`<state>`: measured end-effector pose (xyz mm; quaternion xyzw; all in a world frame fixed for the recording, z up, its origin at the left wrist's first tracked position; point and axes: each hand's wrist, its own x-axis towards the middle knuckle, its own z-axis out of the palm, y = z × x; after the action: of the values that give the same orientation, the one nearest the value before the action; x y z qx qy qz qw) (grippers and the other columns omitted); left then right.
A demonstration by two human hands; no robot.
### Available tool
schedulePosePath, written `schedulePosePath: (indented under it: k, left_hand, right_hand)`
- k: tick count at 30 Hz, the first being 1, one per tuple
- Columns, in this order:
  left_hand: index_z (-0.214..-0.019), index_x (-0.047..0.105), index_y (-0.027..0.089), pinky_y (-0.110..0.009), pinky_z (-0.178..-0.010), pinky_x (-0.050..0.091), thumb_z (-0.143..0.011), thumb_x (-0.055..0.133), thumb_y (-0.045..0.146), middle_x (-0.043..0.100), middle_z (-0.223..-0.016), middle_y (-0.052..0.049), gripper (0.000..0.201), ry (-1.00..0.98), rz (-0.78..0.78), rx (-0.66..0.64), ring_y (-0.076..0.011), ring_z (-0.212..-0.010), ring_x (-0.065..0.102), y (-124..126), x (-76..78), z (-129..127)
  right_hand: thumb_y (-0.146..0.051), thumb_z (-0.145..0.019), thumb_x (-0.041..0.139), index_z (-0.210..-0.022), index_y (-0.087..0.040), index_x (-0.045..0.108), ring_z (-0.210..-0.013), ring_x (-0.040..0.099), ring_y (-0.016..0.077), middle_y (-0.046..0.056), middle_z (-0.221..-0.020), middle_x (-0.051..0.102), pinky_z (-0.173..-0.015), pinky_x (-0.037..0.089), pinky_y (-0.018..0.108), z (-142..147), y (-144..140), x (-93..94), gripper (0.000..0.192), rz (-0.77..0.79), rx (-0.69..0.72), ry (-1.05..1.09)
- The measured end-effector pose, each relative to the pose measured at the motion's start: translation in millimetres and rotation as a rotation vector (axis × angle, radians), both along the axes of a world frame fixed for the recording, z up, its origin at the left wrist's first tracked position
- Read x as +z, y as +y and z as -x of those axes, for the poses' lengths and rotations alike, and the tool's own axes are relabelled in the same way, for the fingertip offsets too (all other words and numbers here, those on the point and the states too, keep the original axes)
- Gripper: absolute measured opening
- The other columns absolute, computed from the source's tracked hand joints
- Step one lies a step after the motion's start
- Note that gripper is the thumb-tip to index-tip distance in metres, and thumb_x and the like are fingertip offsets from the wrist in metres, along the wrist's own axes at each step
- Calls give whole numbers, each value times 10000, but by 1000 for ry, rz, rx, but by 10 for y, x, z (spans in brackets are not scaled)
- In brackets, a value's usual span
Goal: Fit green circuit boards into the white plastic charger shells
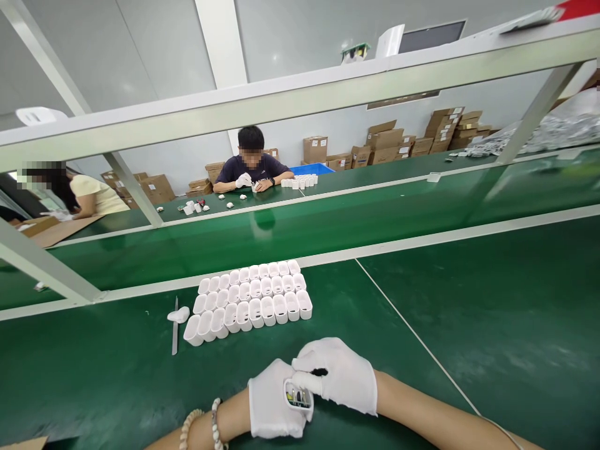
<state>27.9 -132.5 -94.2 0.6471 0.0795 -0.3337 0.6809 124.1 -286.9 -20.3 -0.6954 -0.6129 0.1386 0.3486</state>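
In my gloved left hand [274, 400] is a small white plastic housing [307, 407], its open end facing up. Electronic parts, among them a green circuit board, show inside it. My gloved right hand [340, 375] reaches over from the right, thumb and fingers closed together at the housing's upper rim. Whether those fingertips pinch a small part is hidden. Beyond my hands, several white open housings [255, 312] stand upright in three rows on the green table [398, 375].
Left of the rows lies a thin metal strip [175, 337] with a white wad [179, 315] on it. A white frame rail [328, 257] borders the green conveyor [375, 225]. Across it, a co-worker [253, 165] handles a white part; another person [94, 194] sits at far left.
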Motion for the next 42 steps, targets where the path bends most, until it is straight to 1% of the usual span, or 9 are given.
schedulePosePath:
  k: [4,8,13,18,22,28,35,38,42]
  left_hand:
    - [-644,536,150,-202,-430,397,-913,518,533,455,-488,76,469,-1,-6,0,-65,-409,442,-28,-2,-10]
    - [-648,553,145,-203,-433,395,-880,563,540,446,-486,78,458,-56,-21,18,-60,-407,427,-25,68,0]
    - [-614,611,117,-227,-478,408,-632,838,399,558,-527,28,362,-156,-50,35,-87,-490,511,33,185,32]
    - [-704,604,122,-217,-523,449,-831,694,379,574,-616,42,300,-118,-20,22,-81,-531,525,40,167,48]
    - [-725,566,136,-202,-467,406,-924,549,451,503,-591,62,373,-8,36,41,-65,-466,457,-25,76,11]
    - [-487,330,197,-209,-468,334,-760,645,505,304,-438,86,519,101,102,93,-65,-411,328,-146,72,-60]
    - [-430,386,207,-252,-460,363,-736,530,603,338,-409,40,521,167,51,2,-106,-405,362,-108,202,-63]
    - [-441,434,202,-259,-459,386,-772,511,593,360,-403,32,518,100,-52,-15,-119,-413,384,-74,208,-53]
    - [-422,363,211,-245,-481,390,-771,582,519,303,-405,52,515,-35,-165,51,-109,-439,369,-127,183,-28]
  right_hand:
    - [-606,-909,413,-479,-164,408,-519,378,101,-17,-510,396,-535,297,264,25,28,-11,617,48,-83,140]
    - [-707,-736,598,-508,-168,540,-615,526,137,16,-638,558,-581,391,271,5,23,1,588,71,-161,500]
    - [-669,-526,773,-672,-160,697,-721,592,190,44,-786,643,-653,463,315,-63,17,55,535,140,-155,759]
    - [-541,-555,812,-716,-161,709,-734,615,185,38,-794,650,-682,482,314,-81,6,36,425,138,-135,712]
    - [-411,-613,791,-725,-162,658,-708,609,160,27,-802,642,-637,477,274,-62,-18,30,304,154,-115,576]
    - [-189,-653,699,-648,-162,558,-635,505,101,-16,-714,565,-577,393,213,23,-64,145,144,251,-87,223]
    - [-333,-741,685,-838,-170,689,-801,620,159,27,-883,644,-721,487,248,-146,-91,25,190,179,22,532]
    - [-345,-733,699,-824,-166,703,-799,626,163,29,-864,649,-735,488,255,-161,-82,-7,201,114,50,505]
    - [-259,-734,686,-755,-164,665,-708,592,127,11,-788,620,-650,455,224,-23,-69,3,99,47,-34,379]
